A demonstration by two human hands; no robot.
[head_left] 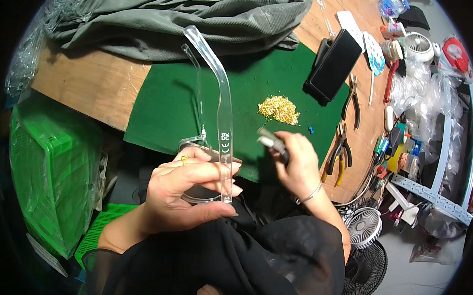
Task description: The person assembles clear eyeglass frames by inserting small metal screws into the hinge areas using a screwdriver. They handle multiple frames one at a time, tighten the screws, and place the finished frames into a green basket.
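Note:
My left hand, a yellow ring on one finger, is closed on a pair of clear-framed glasses. Both temples point up and away, and the near one bears small white print. The lower rim and lens are partly hidden behind my fingers. To the right, my right hand grips a short grey-and-dark tool, blurred, whose kind I cannot make out. This tool is apart from the glasses, over the near edge of the green mat. Beyond it lies a heap of tiny gold-coloured pieces, with a small blue piece beside it.
On the wooden table's right side lie dark-handled pliers, more pliers with yellow on the handle, and a black phone-like slab. Grey cloth covers the back. Green crates stand left; fans stand right.

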